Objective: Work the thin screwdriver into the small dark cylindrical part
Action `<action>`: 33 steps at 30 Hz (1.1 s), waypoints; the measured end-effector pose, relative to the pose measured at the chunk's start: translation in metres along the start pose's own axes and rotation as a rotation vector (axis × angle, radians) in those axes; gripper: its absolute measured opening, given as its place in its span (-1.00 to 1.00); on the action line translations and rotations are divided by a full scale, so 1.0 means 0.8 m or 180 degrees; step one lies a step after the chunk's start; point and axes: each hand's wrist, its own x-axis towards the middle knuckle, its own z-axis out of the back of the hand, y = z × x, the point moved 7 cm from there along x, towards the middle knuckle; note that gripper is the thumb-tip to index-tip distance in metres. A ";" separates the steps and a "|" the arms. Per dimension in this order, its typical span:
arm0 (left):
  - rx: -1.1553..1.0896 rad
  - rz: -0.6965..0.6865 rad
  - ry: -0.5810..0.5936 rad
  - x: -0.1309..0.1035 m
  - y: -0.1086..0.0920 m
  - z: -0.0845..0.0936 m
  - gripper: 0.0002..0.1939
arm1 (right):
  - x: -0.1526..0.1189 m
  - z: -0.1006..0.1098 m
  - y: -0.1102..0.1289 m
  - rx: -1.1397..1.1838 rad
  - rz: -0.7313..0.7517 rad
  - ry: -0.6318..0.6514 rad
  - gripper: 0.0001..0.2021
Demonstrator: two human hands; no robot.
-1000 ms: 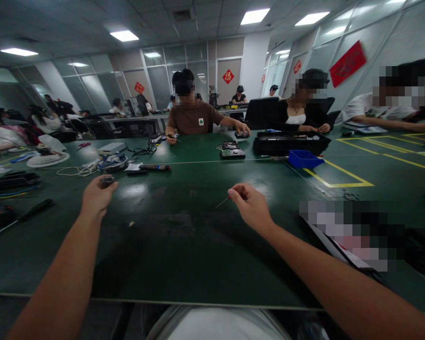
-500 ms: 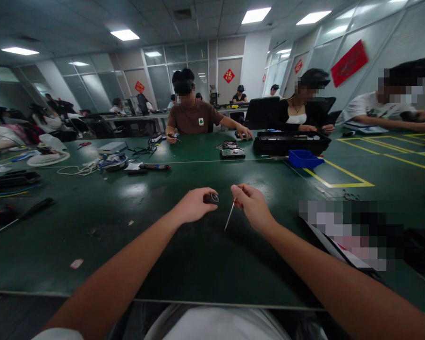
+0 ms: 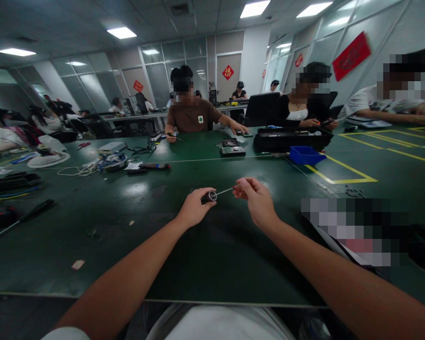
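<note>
Between the thumb and fingers of my left hand (image 3: 192,210) is a small dark cylinder (image 3: 210,196), its round end with a pale ring facing right. My right hand (image 3: 257,200) pinches a thin screwdriver (image 3: 225,191) near its back end, and the fingers hide most of the handle. The slim metal shaft points left, and its tip meets the cylinder's ringed end. Whether the tip is inside or only against it, I cannot tell. Both hands are held over the green table (image 3: 230,264).
Ahead lie an open hard drive (image 3: 233,150), a long black case (image 3: 292,140) and a blue bin (image 3: 306,155). Cables (image 3: 111,162) and a screwdriver-like tool (image 3: 154,166) are at left. Co-workers sit across the table, one in a brown shirt (image 3: 189,118). Papers (image 3: 343,226), partly blurred, lie at right.
My right hand has swung the screwdriver from pointing down to nearly level, bringing its tip to the cylinder's end. My left hand has turned the cylinder's ringed end slightly.
</note>
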 end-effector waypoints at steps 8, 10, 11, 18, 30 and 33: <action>0.0019 -0.0082 0.0037 0.000 -0.004 -0.001 -0.58 | -0.009 -0.005 0.016 -0.0489 0.0366 0.0110 -0.71; 0.0037 -0.0133 0.0036 -0.001 -0.005 -0.001 -0.58 | -0.010 -0.005 0.022 -0.0528 0.0391 0.0106 -0.71; 0.0052 -0.0149 0.0025 0.000 -0.005 0.000 -0.58 | -0.011 -0.005 0.025 -0.0581 0.0387 0.0104 -0.71; 0.0264 -0.0282 -0.0081 0.000 -0.003 0.003 -0.57 | -0.016 -0.007 0.040 -0.1161 0.0431 0.0186 -0.75; 0.0513 -0.0329 0.0024 -0.001 -0.010 0.002 -0.57 | -0.017 -0.009 0.033 -0.1476 0.0456 0.0259 -0.76; 0.0548 -0.0282 0.0049 -0.001 -0.011 0.001 -0.57 | -0.019 -0.012 0.033 -0.1526 0.0465 0.0335 -0.76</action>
